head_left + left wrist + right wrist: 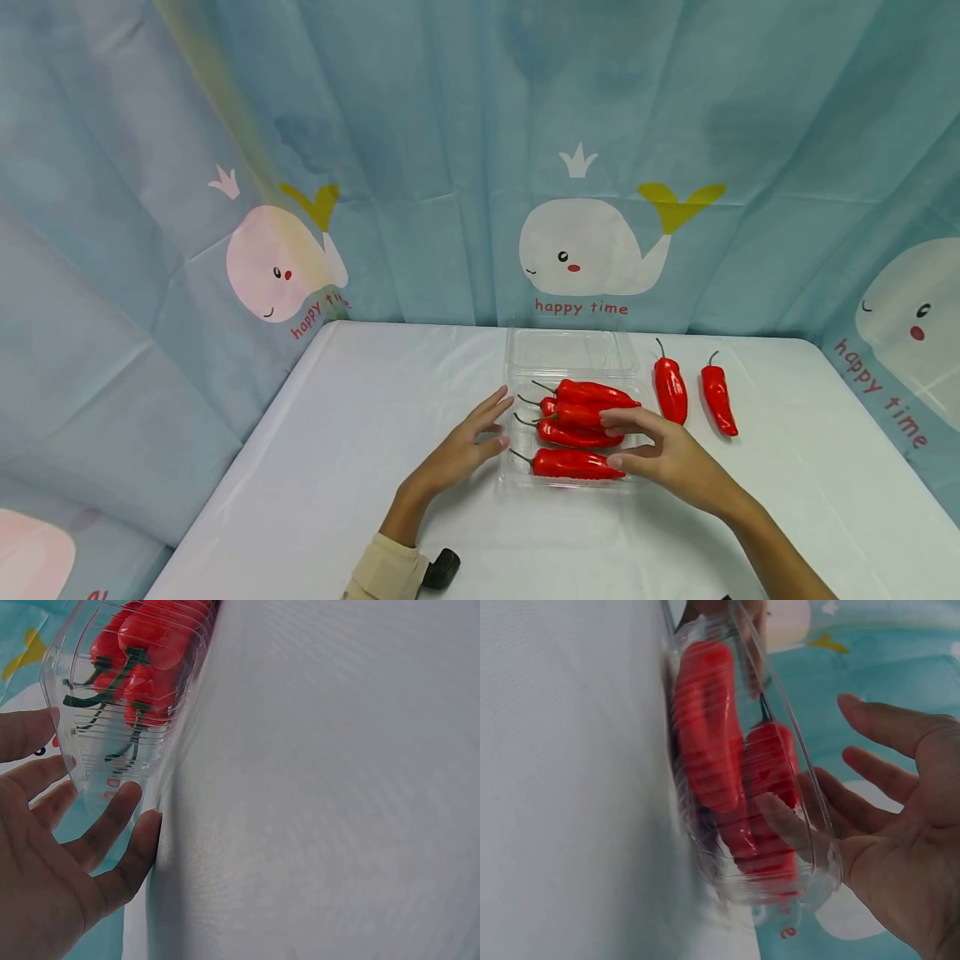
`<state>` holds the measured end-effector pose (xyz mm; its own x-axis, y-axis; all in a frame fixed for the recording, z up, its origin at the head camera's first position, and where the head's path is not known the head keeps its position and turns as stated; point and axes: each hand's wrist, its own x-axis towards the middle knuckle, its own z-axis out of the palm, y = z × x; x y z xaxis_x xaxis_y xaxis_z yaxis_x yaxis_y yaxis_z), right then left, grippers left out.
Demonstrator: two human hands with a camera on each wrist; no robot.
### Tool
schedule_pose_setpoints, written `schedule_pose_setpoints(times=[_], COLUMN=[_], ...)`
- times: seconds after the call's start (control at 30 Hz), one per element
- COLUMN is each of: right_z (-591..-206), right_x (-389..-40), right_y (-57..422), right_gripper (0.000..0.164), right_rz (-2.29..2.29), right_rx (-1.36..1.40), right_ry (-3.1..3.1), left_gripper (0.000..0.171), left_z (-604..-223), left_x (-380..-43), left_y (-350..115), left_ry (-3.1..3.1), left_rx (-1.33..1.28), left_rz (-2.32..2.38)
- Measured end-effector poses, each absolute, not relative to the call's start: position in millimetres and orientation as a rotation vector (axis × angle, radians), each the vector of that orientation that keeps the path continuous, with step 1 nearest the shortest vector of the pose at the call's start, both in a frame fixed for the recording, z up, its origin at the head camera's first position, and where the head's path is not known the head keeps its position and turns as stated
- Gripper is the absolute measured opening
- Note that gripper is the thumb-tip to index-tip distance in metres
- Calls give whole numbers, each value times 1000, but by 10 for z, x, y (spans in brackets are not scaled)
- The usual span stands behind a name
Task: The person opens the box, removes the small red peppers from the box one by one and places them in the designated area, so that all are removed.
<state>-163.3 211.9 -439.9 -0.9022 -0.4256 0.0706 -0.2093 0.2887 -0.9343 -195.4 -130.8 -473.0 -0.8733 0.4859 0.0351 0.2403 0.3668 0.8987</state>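
Red, glossy chili peppers [573,465] are lying in a clear plastic clamshell box [555,485] on the white-covered table [375,400], their stems pointing towards nine o'clock in the head view. The hinged lid [572,350] is leaning back at the box's twelve o'clock. Two more peppers are lying loose on the table at about two o'clock from the box, a nearer loose pepper [670,390] and a farther loose pepper [719,402].

The person's left grip [467,450] is standing at the box's nine o'clock, fingers spread and holding nothing. The right grip [667,458] is hovering at four o'clock, thumb and fingers parted over the pepper tips, apparently clasping none.

Judging by this, the step in hand is settling peppers inside the box, with the loading most of the way along. The next move is probably calling for the right grip to reach towards two o'clock for the nearer loose pepper while the left grip is steadying the wall.

Right fingers are hiding some tips, and the middle peppers are overlapping, so an exact count is remaining unsure. Whether a right fingertip is touching a pepper is hard to tell. The left wrist view is cutting off the box's far end; the right wrist view is blurring its contents.
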Motion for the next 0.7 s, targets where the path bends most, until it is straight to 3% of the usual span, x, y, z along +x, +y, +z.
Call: schedule_pose_setpoints(times=[0.7], right_z=[-4452], right_x=[-1617], right_y=[2017], right_gripper=[59], right_rz=[-1493], right_rx=[-595], right_ry=[2428], left_gripper=[63], left_z=[-4734], left_x=[-1956], left_y=[-1312], left_ry=[2383], left_rx=[657], left_rz=[1525])
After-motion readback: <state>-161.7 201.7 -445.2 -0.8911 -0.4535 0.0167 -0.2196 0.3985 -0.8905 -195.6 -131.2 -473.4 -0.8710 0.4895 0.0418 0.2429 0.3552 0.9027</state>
